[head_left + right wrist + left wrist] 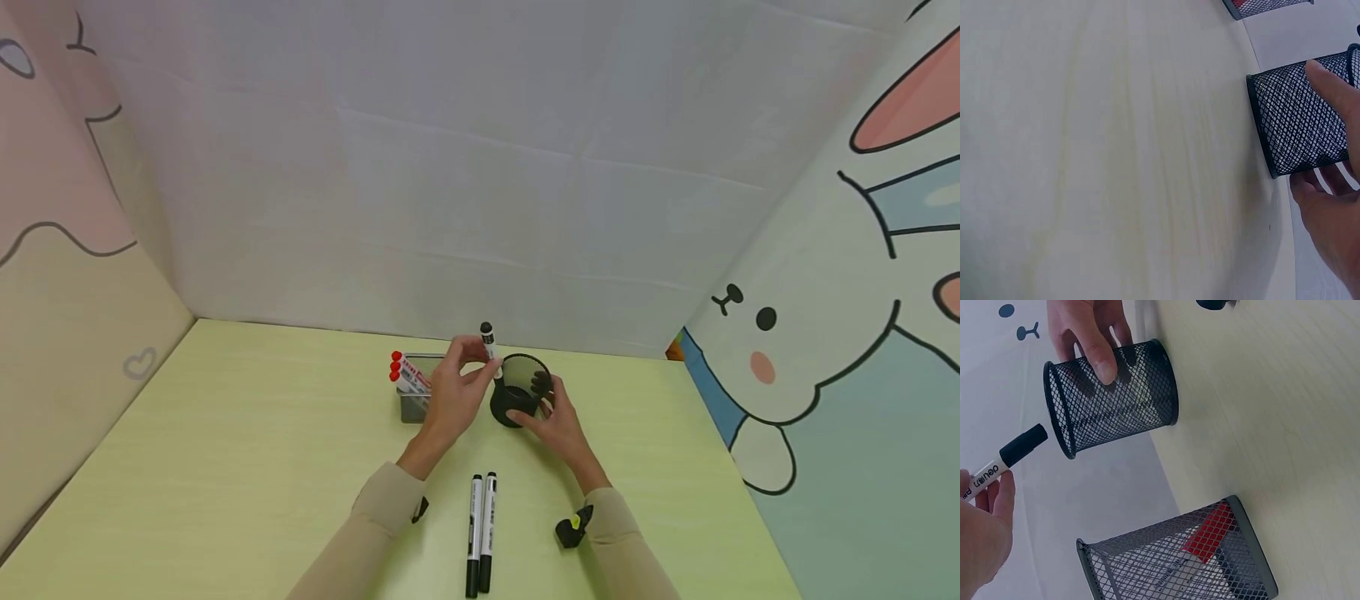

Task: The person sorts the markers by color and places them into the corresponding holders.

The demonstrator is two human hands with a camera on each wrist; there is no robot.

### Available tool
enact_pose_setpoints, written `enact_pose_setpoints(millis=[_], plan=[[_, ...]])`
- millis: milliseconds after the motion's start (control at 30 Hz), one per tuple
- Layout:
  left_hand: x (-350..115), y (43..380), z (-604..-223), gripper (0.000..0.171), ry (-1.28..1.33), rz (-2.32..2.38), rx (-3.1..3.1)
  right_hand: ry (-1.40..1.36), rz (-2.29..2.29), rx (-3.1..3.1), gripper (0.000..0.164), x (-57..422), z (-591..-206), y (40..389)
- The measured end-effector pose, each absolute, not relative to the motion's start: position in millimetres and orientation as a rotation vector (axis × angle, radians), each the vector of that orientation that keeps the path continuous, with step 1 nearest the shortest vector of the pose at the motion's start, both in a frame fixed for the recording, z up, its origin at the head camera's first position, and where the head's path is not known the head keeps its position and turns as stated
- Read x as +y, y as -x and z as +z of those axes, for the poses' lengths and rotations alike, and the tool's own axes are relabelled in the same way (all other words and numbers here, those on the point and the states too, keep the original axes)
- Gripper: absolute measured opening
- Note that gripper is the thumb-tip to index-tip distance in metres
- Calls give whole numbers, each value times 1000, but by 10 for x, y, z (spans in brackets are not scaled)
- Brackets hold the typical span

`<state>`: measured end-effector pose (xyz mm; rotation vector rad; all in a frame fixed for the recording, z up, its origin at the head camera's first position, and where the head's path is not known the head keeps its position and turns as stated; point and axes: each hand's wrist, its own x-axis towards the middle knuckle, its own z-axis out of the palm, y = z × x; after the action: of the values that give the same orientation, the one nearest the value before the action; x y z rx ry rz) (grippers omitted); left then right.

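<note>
My left hand (450, 398) pinches a white marker (490, 343) with black ends, holding it nearly upright at the left rim of a round black mesh pen cup (513, 410). In the left wrist view, the lower black end of the marker (991, 475) is just outside the cup's mouth. My right hand (561, 429) grips the cup from the right, thumb on the near side and fingers behind. The right wrist view shows that thumb against the mesh cup (1300, 115), which stands on the table.
Left of the cup stands a rectangular mesh holder (413, 410) with several red-capped markers (408, 375) leaning in it, partly hidden by my left hand. Two black-capped markers (475, 533) lie side by side on the table (262, 467) between my forearms. A white sheet (450, 208) rises behind.
</note>
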<state>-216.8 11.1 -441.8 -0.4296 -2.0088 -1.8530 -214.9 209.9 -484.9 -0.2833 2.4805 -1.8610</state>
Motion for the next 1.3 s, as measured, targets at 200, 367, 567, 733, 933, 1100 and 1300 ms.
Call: enact_pose_setpoints(millis=[200, 367, 567, 733, 933, 1100, 1300], plan=[[187, 2228, -4409, 30, 447, -1874, -1969, 295, -1880, 2464, 81, 2104, -4832, 2144], [234, 2277, -4413, 29, 420, -1907, -1953, 302, -1886, 2463, 81, 2096, -4831, 2152], [274, 2315, -4439, 28, 361, -1946, -1964, 280, -1884, 2493, 84, 2145, -5107, 2279], [314, 2341, -4487, 27, 271, -1947, -2002, 278, -1890, 2515, 81, 2161, -5232, 2340], [356, 2344, -4538, 28, 265, -1917, -2083, 301, -1909, 2521, 78, 2155, -5223, 2330], [382, 2350, -4568, 23, 373, -1836, -2128, 293, -1901, 2519, 81, 2159, -5222, 2322], [398, 2350, -4600, 20, 539, -1636, -2243, 307, -1898, 2477, 84, 2148, -5148, 2291]])
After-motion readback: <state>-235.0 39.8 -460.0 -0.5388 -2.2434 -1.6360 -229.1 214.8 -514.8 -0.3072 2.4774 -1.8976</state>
